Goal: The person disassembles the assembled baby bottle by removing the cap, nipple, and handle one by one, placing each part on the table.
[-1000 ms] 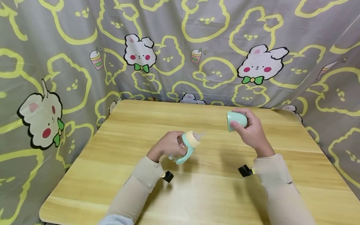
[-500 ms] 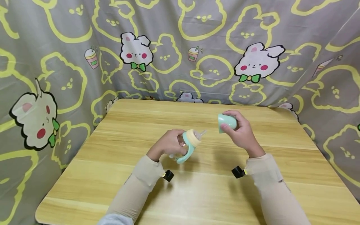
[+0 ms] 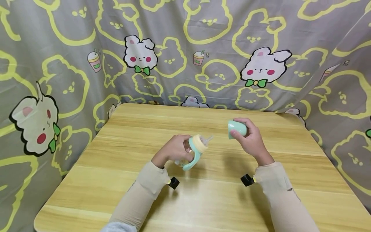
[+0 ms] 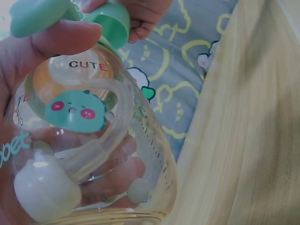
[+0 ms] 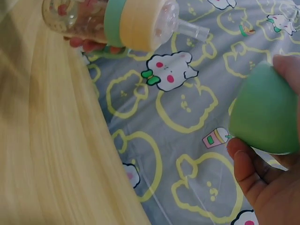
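Note:
My left hand [image 3: 175,149] grips a clear baby bottle [image 4: 140,136] around its body, tilted so its top points up and to the right. The bottle has a cream collar [image 3: 199,144], a mint handle [image 3: 193,161] and a clear spout [image 5: 192,30]. Through its wall in the left wrist view I see a bent tube [image 4: 123,117] with a white weight [image 4: 47,190]. With thumb and fingers, my right hand [image 3: 253,141] holds a mint bottle cap [image 3: 237,129] on its side, its mouth facing the bottle. A gap separates cap and spout.
Both hands are above a wooden table [image 3: 121,187]. A grey patterned curtain [image 3: 174,48] hangs behind the table and along its sides. A small black camera [image 3: 174,183] sits at the left wrist, another black camera [image 3: 247,180] at the right.
Over the last second the right hand has brought the cap slightly left, nearer the bottle, and a little lower. The left hand and bottle have hardly moved.

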`<move>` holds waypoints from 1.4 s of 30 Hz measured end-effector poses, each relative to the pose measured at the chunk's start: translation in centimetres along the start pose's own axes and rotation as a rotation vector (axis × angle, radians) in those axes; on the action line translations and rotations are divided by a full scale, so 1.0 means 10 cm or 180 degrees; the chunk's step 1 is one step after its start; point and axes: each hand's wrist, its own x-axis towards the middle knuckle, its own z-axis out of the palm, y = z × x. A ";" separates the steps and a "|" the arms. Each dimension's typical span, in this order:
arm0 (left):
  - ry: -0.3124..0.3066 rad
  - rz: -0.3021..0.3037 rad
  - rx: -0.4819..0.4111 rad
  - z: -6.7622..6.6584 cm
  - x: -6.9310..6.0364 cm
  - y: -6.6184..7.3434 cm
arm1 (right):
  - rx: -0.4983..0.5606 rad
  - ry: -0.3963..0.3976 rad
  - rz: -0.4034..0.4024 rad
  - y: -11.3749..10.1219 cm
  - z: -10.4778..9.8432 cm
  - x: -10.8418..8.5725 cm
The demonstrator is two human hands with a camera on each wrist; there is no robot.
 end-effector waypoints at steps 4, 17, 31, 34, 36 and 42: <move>0.0017 0.0030 -0.0008 0.00 -0.01 0.00 | -0.0113 0.0008 -0.0017 0.04 -0.03 -0.02; 0.0102 0.0140 -0.0104 0.00 0.00 0.01 | -0.0343 -0.0053 -0.0002 0.18 -0.15 -0.06; 0.0117 0.0192 -0.0102 0.00 0.00 0.01 | -0.1088 -0.0072 0.0550 0.19 -0.27 -0.13; 0.0128 0.0199 -0.0066 0.00 0.00 0.01 | -0.1127 -0.0076 0.0637 0.32 -0.33 -0.15; 0.0128 0.0199 -0.0063 0.00 0.00 0.01 | -0.1165 -0.0051 0.0681 0.37 -0.35 -0.16; 0.0143 0.0172 -0.0078 0.00 0.00 0.02 | -0.1328 -0.0001 0.0730 0.44 -0.41 -0.19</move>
